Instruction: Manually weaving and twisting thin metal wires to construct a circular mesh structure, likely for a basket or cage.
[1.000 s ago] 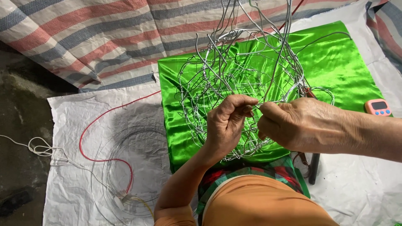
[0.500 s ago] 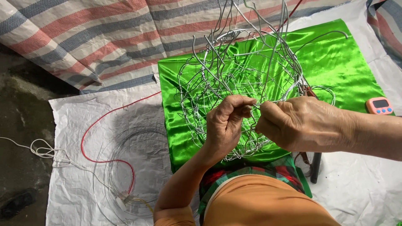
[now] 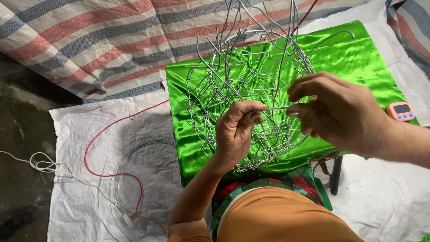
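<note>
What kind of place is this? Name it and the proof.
Likely a makeshift craft spot on the ground: a wire frame on green cloth, woven plastic sheets and a striped tarp.

Pink timer (image 3: 401,111) at rt edge; red cable (image 3: 105,134) looped on white sheet (image 3: 80,134); striped tarp (image 3: 89,40) behind.

Your right hand (image 3: 342,114) hides part of the wire frame (image 3: 248,89) behind it, and the frame's top wires run off the upper edge. The pink timer (image 3: 401,111) screen is too small to read. The table (image 3: 358,58) under the green cloth stays covered.
</note>
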